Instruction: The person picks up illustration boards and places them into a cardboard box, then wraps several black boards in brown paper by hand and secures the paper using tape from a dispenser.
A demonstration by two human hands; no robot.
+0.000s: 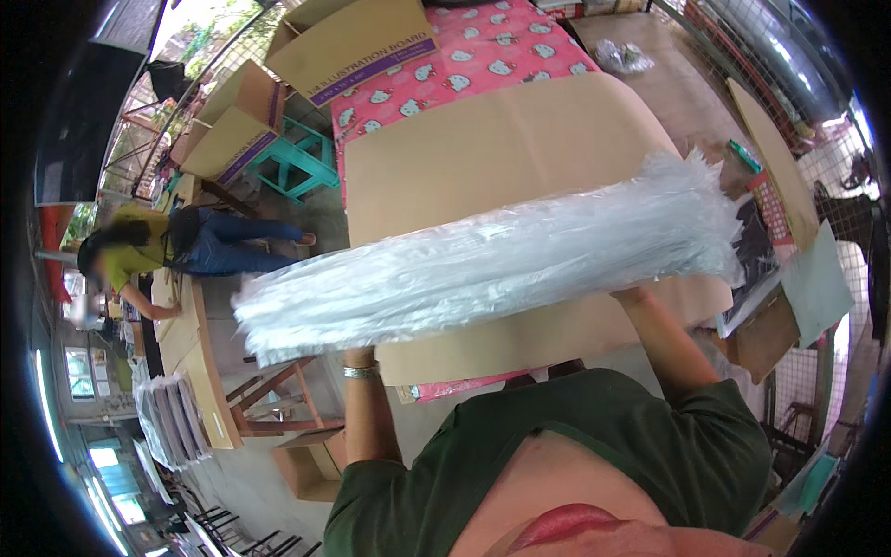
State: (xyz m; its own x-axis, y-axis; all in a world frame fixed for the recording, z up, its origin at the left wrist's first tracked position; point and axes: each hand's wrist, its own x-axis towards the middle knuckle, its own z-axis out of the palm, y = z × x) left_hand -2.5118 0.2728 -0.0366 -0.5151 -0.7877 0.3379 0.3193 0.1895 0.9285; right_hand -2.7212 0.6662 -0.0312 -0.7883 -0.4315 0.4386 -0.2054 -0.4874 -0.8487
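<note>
A long, thick bundle of clear plastic sheets (483, 265) stretches across the middle of the view, over a large sheet of brown kraft board (483, 148). Its edges look crinkled and frayed at both ends. Under its near edge on the left is my left hand (360, 356), with a bracelet at the wrist and its fingers hidden below the plastic. My right hand (631, 295) supports the bundle from beneath on the right, most of its fingers covered too. Both hands hold the bundle between them.
The brown board lies on a table with a pink patterned cover (557, 42). Cardboard boxes (353, 46) and a teal stool (297, 158) stand at the far left. A co-worker (176, 241) leans over a wooden table (200, 362) at left. Board pieces (817, 288) lean at right.
</note>
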